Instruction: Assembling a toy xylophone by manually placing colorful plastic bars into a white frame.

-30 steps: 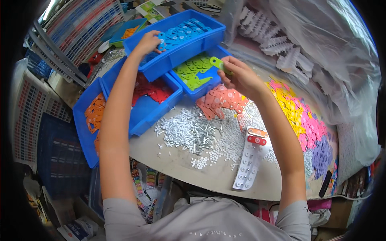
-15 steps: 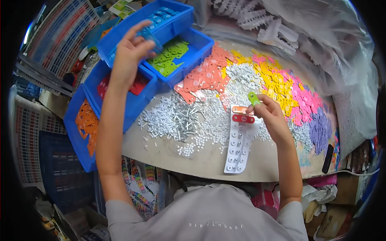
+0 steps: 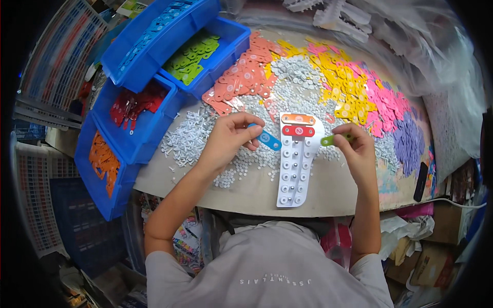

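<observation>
A white plastic board (image 3: 292,177) with rows of round pegs lies on the table in front of me. An orange strip (image 3: 298,119) and a red strip (image 3: 298,131) sit across its far end. My left hand (image 3: 237,137) pinches a blue strip (image 3: 268,139) by one end, its other end close to the board's left edge. On the board's right side, my right hand (image 3: 355,149) pinches a green strip (image 3: 331,140), partly hidden by the fingers.
Blue bins (image 3: 156,141) at the left hold red, orange, green and blue strips. Piles of white rivets (image 3: 187,134), coral pieces (image 3: 241,77), yellow pieces (image 3: 354,97), pink pieces (image 3: 385,115) and purple pieces (image 3: 408,146) cover the table. A black bar (image 3: 420,182) lies near the right edge.
My left hand has come from the blue bin down to the board, bringing the blue strip. My right hand has moved slightly right with the green strip. The view has shifted.
</observation>
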Tool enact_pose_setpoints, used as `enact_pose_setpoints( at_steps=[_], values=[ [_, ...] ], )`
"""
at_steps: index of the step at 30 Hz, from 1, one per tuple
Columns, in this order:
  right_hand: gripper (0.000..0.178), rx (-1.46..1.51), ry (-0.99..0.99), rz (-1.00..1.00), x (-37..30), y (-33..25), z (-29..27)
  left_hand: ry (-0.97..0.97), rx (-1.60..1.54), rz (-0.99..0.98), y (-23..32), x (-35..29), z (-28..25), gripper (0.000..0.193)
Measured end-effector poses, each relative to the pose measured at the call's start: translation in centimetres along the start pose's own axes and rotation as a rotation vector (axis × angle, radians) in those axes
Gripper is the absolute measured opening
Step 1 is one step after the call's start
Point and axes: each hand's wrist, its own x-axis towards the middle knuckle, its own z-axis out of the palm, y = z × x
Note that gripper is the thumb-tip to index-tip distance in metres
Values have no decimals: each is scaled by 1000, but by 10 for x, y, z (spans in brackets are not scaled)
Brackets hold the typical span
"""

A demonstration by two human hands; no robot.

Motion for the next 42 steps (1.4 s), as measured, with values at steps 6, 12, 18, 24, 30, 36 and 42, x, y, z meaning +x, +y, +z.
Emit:
enact_pose_setpoints(
  at_steps=[6, 12, 18, 24, 30, 36, 42],
  values=[
    [9, -300, -11, -89, -6, 5, 20, 1, -73, -96, -8, -5, 2, 22],
    [10, -649, -141, -286, -12, 9, 49, -4, 29, -21, -29, 4, 0, 17],
    [17, -735, -113, -327, -11, 20, 55, 15, 336, 194, -35, 14, 15, 13],
    [40, -816, 33, -292, -16, 31, 61, 60, 564, 404, -49, 29, 34, 11],
    [65, -841, 149, -260, -22, 40, 65, 91, 666, 457, -58, 39, 52, 13],
    [67, -846, 176, -267, -21, 42, 66, 136, 797, 507, -61, 38, 62, 12],
    [65, -824, 176, -270, -21, 42, 67, 168, 872, 562, -59, 34, 70, 19]
  ],
)
